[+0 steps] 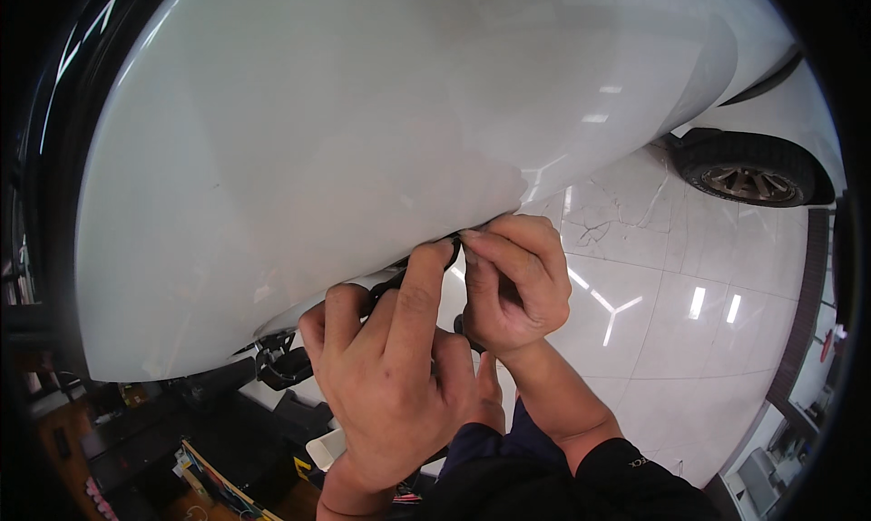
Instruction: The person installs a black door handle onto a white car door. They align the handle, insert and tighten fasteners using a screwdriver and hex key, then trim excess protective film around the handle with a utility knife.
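Observation:
A large white car panel [345, 140] fills the upper part of the view, its lower edge slanting up to the right. Along that edge runs a thin black strip [387, 284], rubbery in look, partly covered by my fingers. My left hand [395, 376] is closed over the strip, fingers bent, with the index fingertip pressed on it just under the edge. Close beside that fingertip, my right hand [522, 281] pinches the strip's end between thumb and index finger. The strip's far side is hidden behind the panel.
A black wheel with a bronze rim [748, 181] stands at the far right. Shiny pale floor tiles [635, 276] reflect ceiling lights. Below the panel's left end are a black latch-like part [281, 362] and a dark bench with scattered items [204, 439].

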Demonstrator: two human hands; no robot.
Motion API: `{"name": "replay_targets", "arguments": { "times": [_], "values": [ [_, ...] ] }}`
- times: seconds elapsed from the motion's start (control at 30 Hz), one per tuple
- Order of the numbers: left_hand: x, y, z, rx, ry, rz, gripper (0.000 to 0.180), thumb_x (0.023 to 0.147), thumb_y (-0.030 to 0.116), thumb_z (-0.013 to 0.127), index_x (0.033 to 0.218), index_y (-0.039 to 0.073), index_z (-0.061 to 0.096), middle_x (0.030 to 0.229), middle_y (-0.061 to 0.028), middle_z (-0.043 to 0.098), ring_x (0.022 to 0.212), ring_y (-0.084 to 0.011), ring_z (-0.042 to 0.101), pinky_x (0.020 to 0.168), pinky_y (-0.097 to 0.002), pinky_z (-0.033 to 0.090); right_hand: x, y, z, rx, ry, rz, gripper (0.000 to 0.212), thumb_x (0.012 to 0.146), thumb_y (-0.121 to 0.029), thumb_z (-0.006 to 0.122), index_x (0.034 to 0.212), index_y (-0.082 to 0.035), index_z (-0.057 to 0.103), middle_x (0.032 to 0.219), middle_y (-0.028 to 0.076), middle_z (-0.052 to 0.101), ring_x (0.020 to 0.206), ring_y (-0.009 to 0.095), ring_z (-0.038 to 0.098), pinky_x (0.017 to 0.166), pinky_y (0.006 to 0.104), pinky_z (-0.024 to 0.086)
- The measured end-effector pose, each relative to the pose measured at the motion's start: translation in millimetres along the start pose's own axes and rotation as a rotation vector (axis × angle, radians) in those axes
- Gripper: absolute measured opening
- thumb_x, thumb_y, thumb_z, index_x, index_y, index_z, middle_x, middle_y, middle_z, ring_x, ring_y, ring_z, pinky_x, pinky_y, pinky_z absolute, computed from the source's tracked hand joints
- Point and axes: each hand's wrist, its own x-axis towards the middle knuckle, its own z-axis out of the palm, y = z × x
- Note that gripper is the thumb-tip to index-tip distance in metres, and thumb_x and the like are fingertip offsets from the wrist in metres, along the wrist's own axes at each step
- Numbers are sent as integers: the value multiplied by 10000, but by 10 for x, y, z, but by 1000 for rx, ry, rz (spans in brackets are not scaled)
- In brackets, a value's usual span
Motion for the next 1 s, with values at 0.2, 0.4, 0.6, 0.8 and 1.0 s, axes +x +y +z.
{"name": "replay_targets", "arguments": {
  "times": [0.2,0.4,0.6,0.8,1.0],
  "values": [
    [-22,-28,-10,-2,-25,5,623,704,-19,595,1317,38,696,850,-49,703,785,-253,497,790,-401,361,34,-15,-65,3,15,37,300,769,157,802,1025,1,775,995,110,708,815,232,675,670,302,531],
    [-43,-9,-11,33,-34,-17,661,709,37,629,1368,62,682,763,-15,652,829,-253,519,800,-413,361,121,3,-122,-31,-45,-22,323,754,164,809,1030,3,769,975,106,707,783,217,676,656,294,536],
    [-27,7,12,-9,-4,-3,616,704,-45,577,1300,51,695,817,-41,677,779,-259,483,781,-403,346,105,-10,-89,-56,-11,-27,298,764,171,795,1013,13,750,950,116,698,761,221,670,656,294,538],
    [-36,-10,1,25,-17,13,684,704,-5,637,1383,69,659,703,-6,560,788,-251,481,767,-410,337,49,-81,7,-64,47,50,256,788,174,767,1000,35,726,951,139,684,760,232,668,658,297,542],
    [-52,-8,3,13,-15,1,698,698,-5,643,1390,87,660,707,-6,546,779,-251,474,767,-409,333,77,-109,2,-11,33,94,230,820,174,726,1007,40,708,943,131,671,720,191,639,610,272,516]
  ]
}}
